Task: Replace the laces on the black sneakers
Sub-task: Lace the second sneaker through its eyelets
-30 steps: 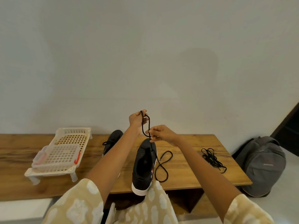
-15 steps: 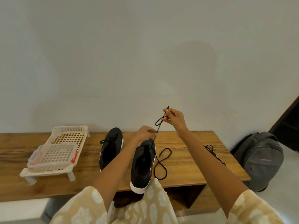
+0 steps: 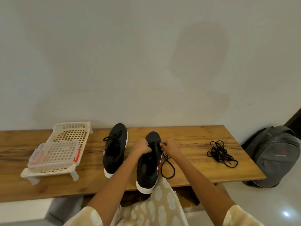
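**A:** Where in the scene right now?

**B:** Head view, looking down at a wooden bench [image 3: 195, 136] against a plain wall. Two black sneakers side by side on it, toes toward the wall. Left sneaker [image 3: 114, 150] fully laced and untouched. Right sneaker [image 3: 147, 163] at the bench's near edge, heel slightly overhanging, under both hands.

**A:** And the hands?

**B:** Left hand [image 3: 143, 146] curled over the tongue and eyelet area, seemingly gripping the upper to steady it. Right hand [image 3: 170, 148] just beside it, fingers pinched on a black lace [image 3: 167, 167] near the forward eyelets. Exact eyelet too small to tell. Rest of that lace in a slack loop on the bench, right of the shoe.

**A:** Anything else nearby?

**B:** A loose tangle of black laces [image 3: 221, 153] well to the right, apart from the shoes. A white plastic rack [image 3: 57, 152] at left. A grey backpack [image 3: 273, 155] on the floor beyond the bench's right end.

**A:** How to do this step well?

**B:** Probably an early stage of threading, one shoe only. Best to keep the shoe pinned, pinch close to the lace tip, feed straight through the eyelet, then draw the slack evenly. Worth watching the loop for twists and knots, and minding the overhanging heel.
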`<control>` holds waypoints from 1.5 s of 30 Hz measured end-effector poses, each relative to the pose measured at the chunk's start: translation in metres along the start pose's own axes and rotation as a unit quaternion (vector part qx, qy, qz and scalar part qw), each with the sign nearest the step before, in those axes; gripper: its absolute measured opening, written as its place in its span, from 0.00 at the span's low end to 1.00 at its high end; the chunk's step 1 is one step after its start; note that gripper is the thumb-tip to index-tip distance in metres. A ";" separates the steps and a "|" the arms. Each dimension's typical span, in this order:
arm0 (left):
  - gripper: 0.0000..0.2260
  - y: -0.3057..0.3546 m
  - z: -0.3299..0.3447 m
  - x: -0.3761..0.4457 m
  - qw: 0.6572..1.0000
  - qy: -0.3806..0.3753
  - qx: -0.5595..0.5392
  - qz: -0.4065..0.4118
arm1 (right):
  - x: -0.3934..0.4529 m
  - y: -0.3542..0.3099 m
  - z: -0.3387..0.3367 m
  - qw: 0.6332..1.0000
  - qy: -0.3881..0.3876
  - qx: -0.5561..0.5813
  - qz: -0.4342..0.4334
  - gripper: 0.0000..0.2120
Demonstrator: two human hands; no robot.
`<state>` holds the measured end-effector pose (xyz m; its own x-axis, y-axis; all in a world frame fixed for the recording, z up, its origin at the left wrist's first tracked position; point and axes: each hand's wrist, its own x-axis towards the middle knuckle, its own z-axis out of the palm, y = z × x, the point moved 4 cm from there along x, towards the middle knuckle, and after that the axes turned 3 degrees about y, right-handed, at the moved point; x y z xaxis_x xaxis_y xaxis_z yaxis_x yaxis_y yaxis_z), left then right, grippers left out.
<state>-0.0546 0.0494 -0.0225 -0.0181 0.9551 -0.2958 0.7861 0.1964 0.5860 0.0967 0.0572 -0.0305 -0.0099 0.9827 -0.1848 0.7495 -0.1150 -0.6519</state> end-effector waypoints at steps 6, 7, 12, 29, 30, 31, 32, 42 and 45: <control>0.11 -0.032 -0.014 0.003 0.972 0.011 -0.221 -0.081 | -0.010 -0.023 0.004 0.993 0.084 0.060 -0.064 0.07; 0.14 -0.037 -0.014 0.001 0.961 0.007 -0.258 -0.102 | -0.010 -0.026 0.007 0.991 0.083 0.075 -0.069 0.07; 0.15 -0.055 -0.010 -0.001 0.915 -0.024 -0.371 -0.157 | -0.011 -0.037 0.025 0.992 0.006 0.091 -0.091 0.13; 0.11 -0.054 -0.010 -0.008 0.910 -0.044 -0.397 -0.113 | 0.000 -0.060 0.036 0.984 0.028 -0.126 -0.123 0.07; 0.10 -0.054 -0.010 -0.008 0.910 -0.045 -0.397 -0.113 | 0.000 -0.061 0.036 0.984 0.027 -0.126 -0.123 0.07; 0.10 -0.054 -0.010 -0.007 0.911 -0.046 -0.394 -0.113 | 0.000 -0.061 0.036 0.984 0.027 -0.125 -0.125 0.07; 0.11 -0.054 -0.010 -0.007 0.912 -0.047 -0.393 -0.112 | 0.000 -0.060 0.036 0.984 0.029 -0.123 -0.126 0.07; 0.13 -0.053 -0.011 -0.008 0.920 -0.048 -0.376 -0.100 | -0.002 -0.051 0.038 0.989 0.050 -0.056 -0.124 0.07; 0.13 -0.053 -0.011 -0.009 0.924 -0.046 -0.368 -0.090 | -0.003 -0.051 0.040 0.987 0.071 -0.063 -0.130 0.07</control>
<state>-0.1025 0.0331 -0.0429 -0.0278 0.8760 -0.4816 0.1417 0.4803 0.8656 0.0320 0.0543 -0.0264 -0.1268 0.9880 0.0884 0.8100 0.1546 -0.5656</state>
